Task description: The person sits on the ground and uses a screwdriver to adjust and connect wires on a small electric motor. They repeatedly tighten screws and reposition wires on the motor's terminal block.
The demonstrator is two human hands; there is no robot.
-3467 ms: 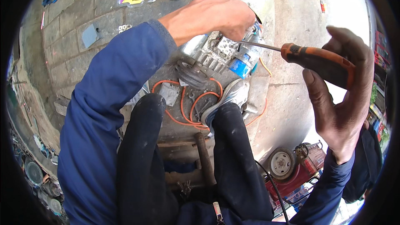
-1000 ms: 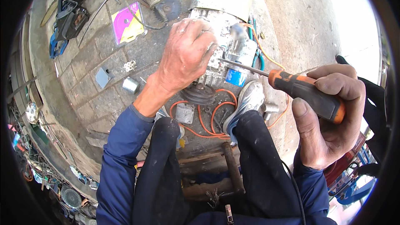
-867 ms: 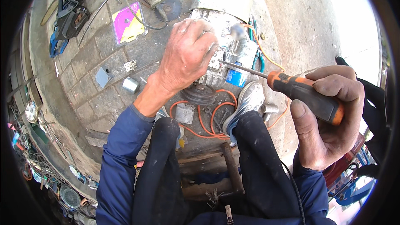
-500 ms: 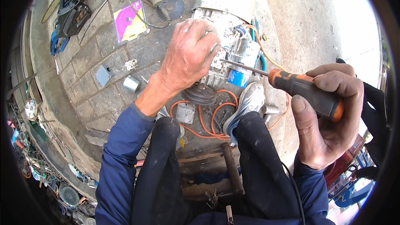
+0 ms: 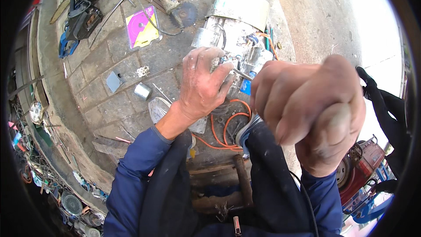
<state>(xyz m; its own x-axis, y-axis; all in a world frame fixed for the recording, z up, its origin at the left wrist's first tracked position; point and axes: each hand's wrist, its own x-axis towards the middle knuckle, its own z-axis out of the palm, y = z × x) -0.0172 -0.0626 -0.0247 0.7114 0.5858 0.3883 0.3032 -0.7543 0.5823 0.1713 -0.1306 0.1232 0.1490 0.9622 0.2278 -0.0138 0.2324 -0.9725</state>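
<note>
A worn, whitish electric motor (image 5: 239, 6) lies on the paving in front of my feet, with a blue-ended cylinder (image 5: 245, 87) at its side. My left hand (image 5: 202, 81) is at the motor's near part, thumb and fingers bent together around a spot among small wires; what they pinch is hidden. In my right hand (image 5: 311, 109) a screwdriver is gripped in a closed fist, the handle covered by the fingers. Its metal shaft (image 5: 243, 75) points left to the motor beside my left fingertips, and the tip's exact contact cannot be made out.
Left of the motor lie a grey metal cylinder (image 5: 142, 91), a grey box (image 5: 115, 81), a white terminal block (image 5: 143, 71) and a pink-yellow package (image 5: 142, 27). A saw blade (image 5: 184, 14) sits beyond. Orange cable (image 5: 226, 127) loops between my feet. A red machine (image 5: 362, 166) stands at right.
My right hand has moved left and turned over, hiding the screwdriver's handle, and its shaft is nearer my left fingers. My left hand has shifted slightly down and right. The view has tilted a little.
</note>
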